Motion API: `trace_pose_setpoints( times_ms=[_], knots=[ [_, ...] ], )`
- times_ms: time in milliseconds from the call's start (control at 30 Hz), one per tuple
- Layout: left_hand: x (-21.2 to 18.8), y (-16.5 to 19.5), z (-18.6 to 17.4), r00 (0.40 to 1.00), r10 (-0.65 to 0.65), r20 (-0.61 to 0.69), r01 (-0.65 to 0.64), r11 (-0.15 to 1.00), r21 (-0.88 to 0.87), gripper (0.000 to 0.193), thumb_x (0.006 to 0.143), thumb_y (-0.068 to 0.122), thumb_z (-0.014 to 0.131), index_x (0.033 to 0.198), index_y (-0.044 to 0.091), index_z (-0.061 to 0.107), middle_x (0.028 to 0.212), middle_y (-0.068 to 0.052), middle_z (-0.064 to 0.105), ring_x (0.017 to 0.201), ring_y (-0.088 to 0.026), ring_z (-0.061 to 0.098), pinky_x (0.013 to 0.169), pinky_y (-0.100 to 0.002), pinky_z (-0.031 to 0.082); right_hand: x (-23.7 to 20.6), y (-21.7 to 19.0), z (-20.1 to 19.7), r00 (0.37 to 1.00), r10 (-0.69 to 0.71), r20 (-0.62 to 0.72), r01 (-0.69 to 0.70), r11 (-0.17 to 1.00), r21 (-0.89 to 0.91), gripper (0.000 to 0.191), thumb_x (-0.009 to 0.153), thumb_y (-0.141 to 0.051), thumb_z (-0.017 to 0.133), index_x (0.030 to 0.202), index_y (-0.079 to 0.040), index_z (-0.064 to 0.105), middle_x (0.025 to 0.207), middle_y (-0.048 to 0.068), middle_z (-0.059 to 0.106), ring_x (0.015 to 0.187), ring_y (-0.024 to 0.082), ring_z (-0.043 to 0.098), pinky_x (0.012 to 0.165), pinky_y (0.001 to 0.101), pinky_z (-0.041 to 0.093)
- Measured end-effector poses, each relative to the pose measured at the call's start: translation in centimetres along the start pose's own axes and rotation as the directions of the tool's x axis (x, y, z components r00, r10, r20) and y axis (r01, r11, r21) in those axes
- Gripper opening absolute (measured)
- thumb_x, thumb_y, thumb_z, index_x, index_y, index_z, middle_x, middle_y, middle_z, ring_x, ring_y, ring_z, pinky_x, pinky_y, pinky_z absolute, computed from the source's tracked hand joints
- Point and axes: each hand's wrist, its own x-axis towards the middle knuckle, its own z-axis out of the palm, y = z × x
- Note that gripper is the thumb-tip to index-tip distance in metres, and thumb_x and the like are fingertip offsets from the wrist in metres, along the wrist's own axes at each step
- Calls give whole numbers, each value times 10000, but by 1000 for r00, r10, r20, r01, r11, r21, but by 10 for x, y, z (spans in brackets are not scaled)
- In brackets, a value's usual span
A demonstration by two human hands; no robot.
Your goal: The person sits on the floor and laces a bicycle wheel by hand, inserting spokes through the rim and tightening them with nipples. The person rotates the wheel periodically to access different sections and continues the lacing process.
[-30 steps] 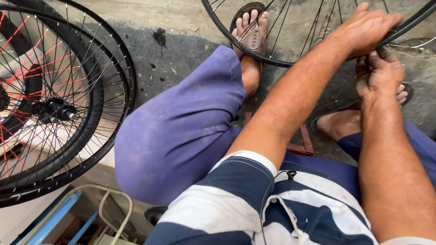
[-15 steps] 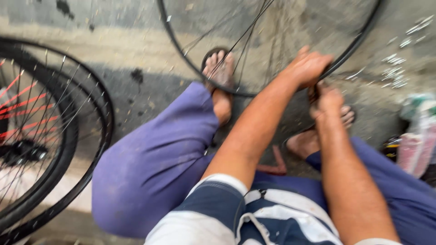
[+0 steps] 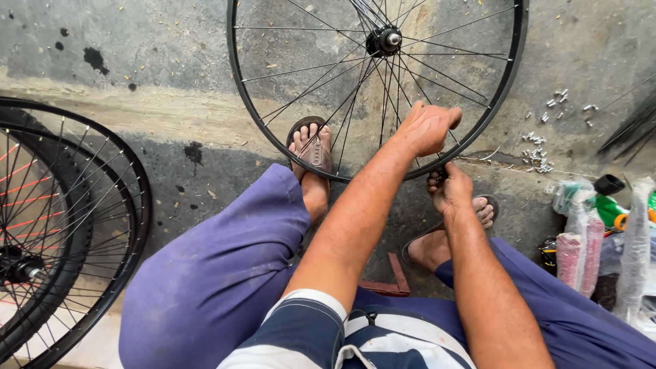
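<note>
Below the hub, at the near arc of the bicycle wheel, both hands meet on the rim. Wheel stands upright on the concrete floor, lower rim just beyond the sandalled feet.

Left hand is curled into a loose fist over the rim, fingers closed on it or on a spoke; which one, cannot tell. Right hand sits just under the rim, fingers pinched together on something small and dark; object too hidden to name.

Change since a second ago: view has swung up and right, so the hub and the whole wheel now show. Hands hold much the same spot on the rim, left above, right below. Work at that one point of the rim appears ongoing, not finished.

Right of the wheel: small metal nipples scattered on the floor, loose spokes, plastic bags. Left of it: stacked wheels, some with red spokes.
</note>
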Motion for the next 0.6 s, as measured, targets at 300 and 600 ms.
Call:
trace_pose_setpoints(
  times_ms=[300,600],
  knots=[
    [1,7,-8,1000,-17,-10,17,1000,-20,299,802,-30,600,1029,164,598,915,-42,747,936,-272,687,853,-457,399,4,-1,-7,1000,-6,-27,5,999,-31,283,1008,-306,525,840,-88,592,695,58,543,607,188,473,527,313,358],
    [1,12,-11,999,-53,12,53,998,-28,321,806,-39,591,1051,167,616,942,-53,745,948,-279,691,856,-468,406,2,-1,-7,999,-53,-8,52,997,-57,259,1019,-297,547,884,-85,611,718,59,561,644,201,504,554,325,382]
  ],
)
